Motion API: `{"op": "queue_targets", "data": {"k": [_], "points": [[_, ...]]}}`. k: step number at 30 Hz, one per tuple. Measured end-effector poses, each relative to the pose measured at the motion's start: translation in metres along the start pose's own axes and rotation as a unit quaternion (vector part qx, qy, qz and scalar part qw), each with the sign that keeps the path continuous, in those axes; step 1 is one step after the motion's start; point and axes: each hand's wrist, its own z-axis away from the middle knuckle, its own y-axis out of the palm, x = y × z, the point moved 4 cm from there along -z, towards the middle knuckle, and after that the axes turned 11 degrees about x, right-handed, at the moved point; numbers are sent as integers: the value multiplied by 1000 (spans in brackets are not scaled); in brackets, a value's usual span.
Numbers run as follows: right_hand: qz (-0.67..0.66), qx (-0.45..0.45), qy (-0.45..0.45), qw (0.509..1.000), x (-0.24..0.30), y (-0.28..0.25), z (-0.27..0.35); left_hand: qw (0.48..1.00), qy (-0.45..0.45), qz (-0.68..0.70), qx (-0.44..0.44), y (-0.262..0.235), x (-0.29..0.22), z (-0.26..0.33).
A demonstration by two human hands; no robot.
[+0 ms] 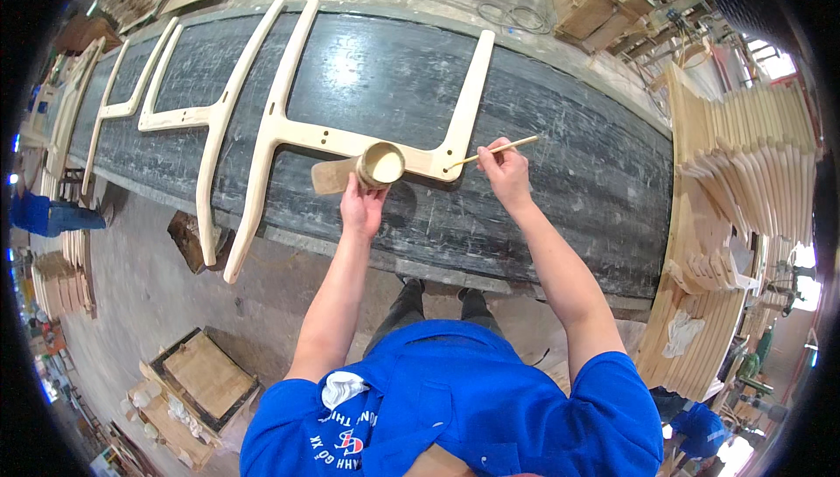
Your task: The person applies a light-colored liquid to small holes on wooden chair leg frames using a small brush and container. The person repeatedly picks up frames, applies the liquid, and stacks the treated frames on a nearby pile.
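My left hand [362, 206] is closed round a round cup [382, 164] of cream-coloured liquid, likely glue. A flat brownish piece [332, 177] juts from the cup's left side; I cannot tell whether it is a handle. Between the fingers of my right hand [505, 171] is a thin wooden stick [516, 143]. Its lower tip reaches the right corner of the nearest pale wooden chair frame [367, 137], beside small dark holes. That frame lies on a long black worktable [577, 171], its left leg sticking out past the near edge.
More chair frames [179, 116] lie along the table to the left. Stacks of curved wooden parts [744, 162] stand at the right. A wooden box [595, 0] sits beyond the table, and a crate [210, 372] is on the floor at lower left. Another person [52, 214] is at far left.
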Motion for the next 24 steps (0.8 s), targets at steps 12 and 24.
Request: {"op": "queue_targets", "data": {"k": [12,24], "points": [[91,88,-63,990,-18,25,-16,998,34,-5,-59,-33,-12,33],[118,47,-84,988,-17,8,-38,999,28,4,-43,-26,6,25]]}}
